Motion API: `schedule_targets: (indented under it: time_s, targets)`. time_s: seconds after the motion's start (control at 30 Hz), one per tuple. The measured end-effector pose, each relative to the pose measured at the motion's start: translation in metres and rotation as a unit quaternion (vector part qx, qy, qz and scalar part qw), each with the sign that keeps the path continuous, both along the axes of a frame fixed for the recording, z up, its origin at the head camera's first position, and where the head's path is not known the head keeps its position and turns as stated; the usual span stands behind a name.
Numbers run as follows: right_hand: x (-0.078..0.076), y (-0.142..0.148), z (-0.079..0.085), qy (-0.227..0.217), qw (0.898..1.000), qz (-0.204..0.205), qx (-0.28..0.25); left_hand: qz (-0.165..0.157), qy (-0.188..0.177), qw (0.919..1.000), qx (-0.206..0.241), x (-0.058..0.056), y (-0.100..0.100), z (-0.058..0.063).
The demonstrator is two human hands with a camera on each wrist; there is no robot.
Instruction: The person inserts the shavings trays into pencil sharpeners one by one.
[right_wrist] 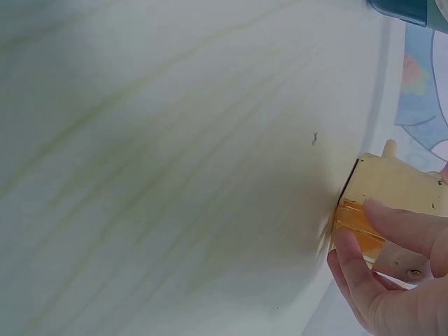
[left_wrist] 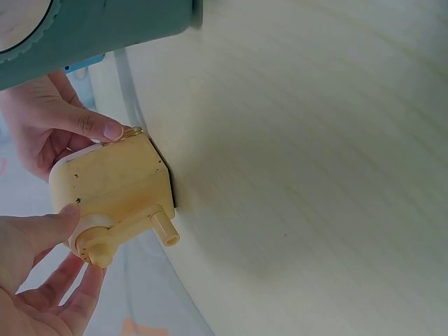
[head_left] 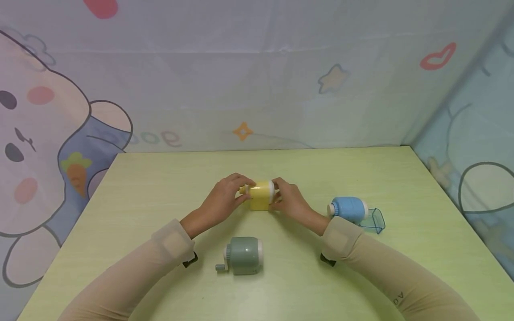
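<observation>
A yellow crank pencil sharpener stands on the table between both hands. My left hand grips its crank end, with the thumb on the near side and fingers around the far side. The crank handle sticks out beside that hand in the left wrist view. At the opposite end, my right hand pinches the white-rimmed side of the sharpener. The right wrist view has its thumb and fingers at the clear orange shavings drawer. The fingers behind the sharpener are partly hidden.
A green crank sharpener stands nearer the body, below the hands. To the right lies a blue sharpener, beside a clear blue tray close to the right forearm. A printed cloth hangs behind the table.
</observation>
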State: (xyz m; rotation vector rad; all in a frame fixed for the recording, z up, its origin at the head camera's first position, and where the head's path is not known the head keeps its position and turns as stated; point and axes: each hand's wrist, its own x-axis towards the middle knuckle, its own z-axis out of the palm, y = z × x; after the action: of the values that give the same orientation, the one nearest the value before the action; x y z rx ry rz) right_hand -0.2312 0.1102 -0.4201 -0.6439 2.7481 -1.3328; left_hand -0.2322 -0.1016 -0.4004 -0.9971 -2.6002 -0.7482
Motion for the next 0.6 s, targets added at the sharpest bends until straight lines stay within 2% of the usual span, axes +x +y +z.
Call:
schedule_targets:
  time_s: [0.6]
  targets:
    - [-0.0019, -0.0019, 0.0027, -0.008, 1.000, -0.003, 0.019, -0.001, -0.005, 1.0000, 0.006, 0.0019, 0.0007, 0.0012]
